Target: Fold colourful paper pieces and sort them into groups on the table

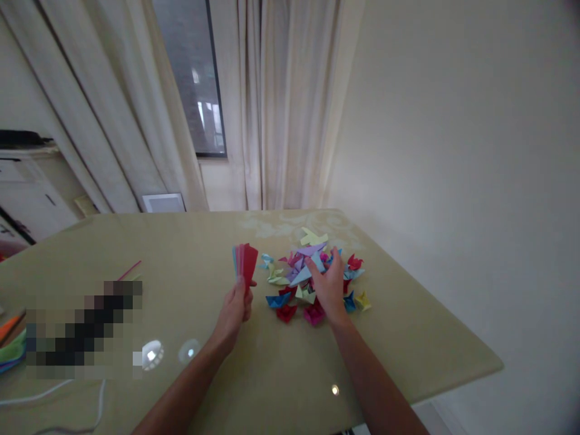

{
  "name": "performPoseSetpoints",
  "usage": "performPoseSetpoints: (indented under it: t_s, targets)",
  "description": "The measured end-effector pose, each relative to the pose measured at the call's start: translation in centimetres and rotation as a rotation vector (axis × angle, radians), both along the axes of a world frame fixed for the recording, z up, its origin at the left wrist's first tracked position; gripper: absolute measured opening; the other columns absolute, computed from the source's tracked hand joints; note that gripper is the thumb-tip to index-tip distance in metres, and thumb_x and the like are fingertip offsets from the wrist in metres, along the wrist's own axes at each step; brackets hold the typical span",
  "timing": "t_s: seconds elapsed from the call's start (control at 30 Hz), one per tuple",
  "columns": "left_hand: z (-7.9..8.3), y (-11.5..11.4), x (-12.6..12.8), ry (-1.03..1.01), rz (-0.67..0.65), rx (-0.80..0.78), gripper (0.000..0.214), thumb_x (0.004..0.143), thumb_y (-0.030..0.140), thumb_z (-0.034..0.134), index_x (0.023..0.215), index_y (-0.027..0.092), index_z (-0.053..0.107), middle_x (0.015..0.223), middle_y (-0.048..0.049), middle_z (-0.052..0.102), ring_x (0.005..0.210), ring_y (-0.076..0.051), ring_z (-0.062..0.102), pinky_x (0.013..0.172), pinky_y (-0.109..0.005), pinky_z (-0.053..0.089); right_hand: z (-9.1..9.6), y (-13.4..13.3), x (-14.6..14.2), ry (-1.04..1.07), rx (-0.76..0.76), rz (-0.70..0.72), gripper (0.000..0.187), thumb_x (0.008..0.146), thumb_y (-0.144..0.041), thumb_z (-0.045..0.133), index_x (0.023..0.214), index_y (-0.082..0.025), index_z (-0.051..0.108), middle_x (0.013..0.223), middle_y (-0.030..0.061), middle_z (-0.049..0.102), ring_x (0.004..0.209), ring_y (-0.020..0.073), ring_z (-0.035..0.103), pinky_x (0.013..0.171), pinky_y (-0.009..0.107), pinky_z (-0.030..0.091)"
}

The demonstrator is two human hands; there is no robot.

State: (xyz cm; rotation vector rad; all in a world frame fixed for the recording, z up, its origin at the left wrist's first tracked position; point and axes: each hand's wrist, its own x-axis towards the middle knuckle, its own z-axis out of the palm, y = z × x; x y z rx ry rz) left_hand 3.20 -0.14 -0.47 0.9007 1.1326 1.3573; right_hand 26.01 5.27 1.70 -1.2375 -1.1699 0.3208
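Note:
My left hand point(234, 308) holds up a fan of flat paper strips point(247, 266) in red, pink and light blue, its fingers closed around their lower ends. To the right of it, my right hand point(330, 284) reaches into a heap of folded paper pieces point(286, 313). Between its thumb and fingers lies a light blue origami piece point(304, 275); part of the grip is hidden. Purple, pink, red, blue, yellow and pale green origami pieces surround the hand on the table. Some of these look like small boats.
The pale, glossy table point(281, 380) has its right edge near the white wall. At the left lie a pink thin stick point(130, 270), a blurred-out dark object, orange and green items point(13, 341) and a white cable point(100, 402). Curtains point(294, 109) hang behind the table.

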Motion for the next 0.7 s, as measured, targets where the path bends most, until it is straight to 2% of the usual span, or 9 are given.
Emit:
performPoseSetpoints:
  t_s: [0.07, 0.1, 0.23, 0.3, 0.43, 0.5, 0.6, 0.67, 0.7]
  targets:
    - [-0.1, -0.1, 0.2, 0.016, -0.056, 0.027, 0.067, 0.085, 0.082, 0.056, 0.1, 0.017, 0.06, 0.062, 0.0108, 0.039, 0.044, -0.006, 0.026, 0.042, -0.019, 0.021, 0.1, -0.7, -0.4, -0.146, 0.07, -0.113, 0.081, 0.087, -0.057, 0.075, 0.149, -0.01, 0.05, 0.151, 0.0267, 0.049, 0.143, 0.0389, 0.044, 0.119, 0.058, 0.035]
    - [-0.1, -0.1, 0.4, 0.066, -0.078, 0.063, 0.067, 0.087, 0.083, 0.053, 0.097, 0.017, 0.061, 0.063, 0.0085, 0.044, 0.045, -0.007, 0.032, 0.043, -0.02, 0.027, 0.2, -1.3, -1.0, -0.189, 0.083, -0.082, 0.075, 0.091, -0.056, 0.071, 0.149, -0.012, 0.051, 0.15, 0.0245, 0.052, 0.142, 0.0368, 0.046, 0.119, 0.057, 0.036]
    - [-0.5, -0.4, 1.5, 0.303, -0.173, 0.184, 0.064, 0.083, 0.082, 0.059, 0.077, 0.018, 0.059, 0.059, 0.0024, 0.055, 0.052, -0.013, 0.048, 0.05, -0.024, 0.038, -0.1, -3.7, -4.6, -0.155, 0.014, 0.377, 0.058, 0.094, -0.049, 0.072, 0.142, -0.019, 0.059, 0.131, 0.0144, 0.07, 0.12, 0.0288, 0.067, 0.103, 0.043, 0.054]
    - [-0.7, -0.4, 1.9, 0.328, -0.205, 0.212, 0.061, 0.081, 0.079, 0.064, 0.075, 0.018, 0.059, 0.059, 0.0023, 0.055, 0.053, -0.013, 0.049, 0.05, -0.024, 0.038, -0.2, -3.9, -5.8, -0.074, -0.032, 0.474, 0.051, 0.09, -0.047, 0.077, 0.132, -0.02, 0.066, 0.12, 0.0105, 0.076, 0.107, 0.0273, 0.072, 0.095, 0.04, 0.058]
    - [-0.9, 0.1, 1.8, 0.301, -0.136, 0.185, 0.064, 0.08, 0.082, 0.06, 0.079, 0.018, 0.06, 0.061, 0.0028, 0.054, 0.05, -0.012, 0.047, 0.049, -0.024, 0.036, 0.2, -1.6, -4.1, 0.025, -0.068, 0.255, 0.048, 0.091, -0.052, 0.072, 0.122, -0.016, 0.071, 0.098, 0.0085, 0.078, 0.089, 0.0267, 0.072, 0.084, 0.039, 0.06]
    - [-0.9, 0.3, 1.3, 0.287, -0.044, 0.142, 0.07, 0.079, 0.088, 0.054, 0.083, 0.019, 0.061, 0.058, 0.0055, 0.049, 0.046, -0.011, 0.041, 0.045, -0.023, 0.031, 0.6, 0.1, -1.8, -0.002, -0.037, 0.09, 0.06, 0.092, -0.058, 0.067, 0.132, -0.014, 0.065, 0.111, 0.0129, 0.076, 0.101, 0.029, 0.07, 0.092, 0.043, 0.057]
    - [-0.6, 0.3, 0.5, 0.296, 0.042, 0.12, 0.073, 0.082, 0.091, 0.045, 0.079, 0.019, 0.059, 0.055, 0.0073, 0.042, 0.046, -0.01, 0.036, 0.045, -0.022, 0.027, 1.0, 1.4, 1.1, -0.141, 0.065, -0.169, 0.083, 0.087, -0.065, 0.07, 0.147, -0.011, 0.052, 0.143, 0.0223, 0.06, 0.133, 0.0351, 0.055, 0.114, 0.053, 0.042]
    - [-0.3, 0.2, 0.4, 0.322, 0.02, 0.148, 0.07, 0.084, 0.088, 0.048, 0.076, 0.019, 0.06, 0.053, 0.0058, 0.045, 0.047, -0.011, 0.041, 0.046, -0.023, 0.032, 1.0, 0.8, 1.3, -0.209, 0.106, -0.202, 0.077, 0.09, -0.065, 0.066, 0.144, -0.012, 0.054, 0.143, 0.0227, 0.059, 0.136, 0.0354, 0.052, 0.117, 0.055, 0.038]
    - [-0.2, 0.0, 0.4, 0.327, -0.009, 0.168, 0.067, 0.084, 0.084, 0.054, 0.078, 0.018, 0.063, 0.056, 0.0035, 0.052, 0.05, -0.013, 0.047, 0.048, -0.023, 0.037, 0.9, 0.2, 0.8, -0.224, 0.107, -0.126, 0.068, 0.094, -0.062, 0.063, 0.141, -0.014, 0.058, 0.138, 0.0206, 0.063, 0.13, 0.0335, 0.056, 0.114, 0.052, 0.041]
